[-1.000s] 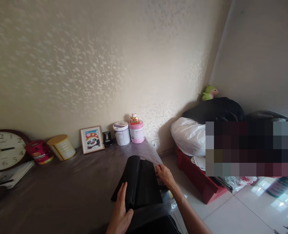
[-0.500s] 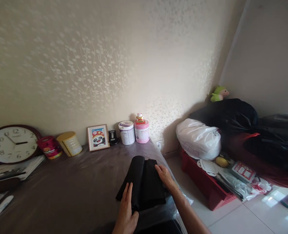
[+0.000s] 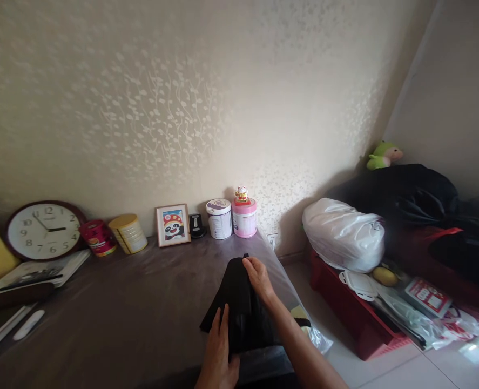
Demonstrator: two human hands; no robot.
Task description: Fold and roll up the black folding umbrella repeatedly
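A folded black cloth item (image 3: 239, 302), which may be a bag or a garment, lies near the right front corner of the grey-covered table (image 3: 142, 302). My left hand (image 3: 221, 346) is on its near left side, fingers stretched along the fabric and thumb at the near edge, gripping it. With thumb and fingers closed, my right hand (image 3: 259, 278) grips the top far edge, where a small black tab sticks up. A black strap end (image 3: 303, 322) shows to the right of my right forearm. Part of the cloth is hidden under that forearm.
Along the wall stand a clock (image 3: 42, 231), a red tub (image 3: 98, 237), a yellow can (image 3: 128, 233), a panda picture (image 3: 173, 226) and two canisters (image 3: 220, 221). Right of the table, a red crate (image 3: 344, 308) on the floor bears a white plastic bag (image 3: 342, 235). Clear plastic (image 3: 320, 340) hangs at the table edge.
My right hand has moved from the right edge to the top middle, folding the right part over leftward. The strap end has come into sight. The view has turned slightly left.
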